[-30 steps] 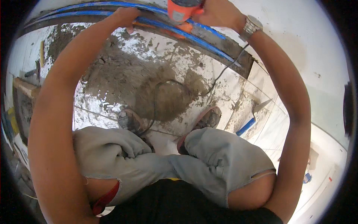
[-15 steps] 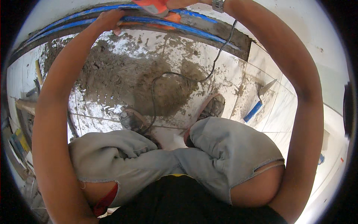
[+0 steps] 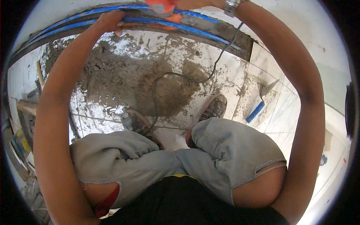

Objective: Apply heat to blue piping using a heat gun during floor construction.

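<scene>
At the top edge my right hand, partly cut off by the frame, is closed on a red-orange and grey tool whose exact kind I cannot make out. The tool is over two long blue pipes in a channel along the wall. Farther left, my left hand wraps round the nearer blue pipe, its thumb below it; some fingers are hidden. An orange piece sits at the pipes just under the tool. A black cord runs from near my right wrist down to my feet.
Wet grey mortar covers much of the white tile floor before my feet. A blue-handled trowel lies on the tiles to the right. Wood and other tools lie at the left. My knees are bent low over the floor.
My right hand and the red-orange tool have shifted slightly to the right along the pipes. The left hand stays at the same place on the pipe.
</scene>
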The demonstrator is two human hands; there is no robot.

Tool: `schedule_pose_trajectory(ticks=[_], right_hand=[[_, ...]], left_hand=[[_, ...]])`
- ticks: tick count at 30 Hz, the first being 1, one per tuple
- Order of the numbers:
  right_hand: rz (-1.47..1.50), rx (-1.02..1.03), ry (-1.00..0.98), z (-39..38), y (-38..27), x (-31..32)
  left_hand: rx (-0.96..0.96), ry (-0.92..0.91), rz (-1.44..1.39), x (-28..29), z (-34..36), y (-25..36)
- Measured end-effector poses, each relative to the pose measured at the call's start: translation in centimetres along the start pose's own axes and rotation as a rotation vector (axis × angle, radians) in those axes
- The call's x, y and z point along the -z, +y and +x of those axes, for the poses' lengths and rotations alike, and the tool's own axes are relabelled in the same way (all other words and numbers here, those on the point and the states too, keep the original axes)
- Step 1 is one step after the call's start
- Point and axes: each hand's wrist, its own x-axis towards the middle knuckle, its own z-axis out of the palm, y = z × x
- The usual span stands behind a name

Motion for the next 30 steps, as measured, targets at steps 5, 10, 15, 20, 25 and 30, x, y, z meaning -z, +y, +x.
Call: schedule_pose_trajectory(ticks=[5,10,15,20,25,30], right_hand=[[0.15,-0.074,0.076,-3.2,4.1,-1.3],[0.186,0.075,0.167,-5.6,7.7,-4.4],[0.144,-0.041,0.212,-8.8,9.7,-6.8],[0.389,-0.063,0.386,-10.5,11.2,-9.7],[0.597,-0.252,0.274,-11.7,10.7,-11.2],[0.67,-0.249,0.303,-11.9,10.9,-11.8]], left_hand=[[-0.002,-0.094,-0.024,1.9,1.3,2.3],[-0.022,-0.03,-0.022,0.9,0.4,1.1],[-0.049,-0.053,-0.022,0.9,0.6,0.8],[-0.02,-0.058,-0.033,0.8,0.8,0.6],[-0.036,-0.049,-0.085,0.6,0.5,0.7],[-0.005,-0.095,-0.059,1.2,0.7,1.3]])
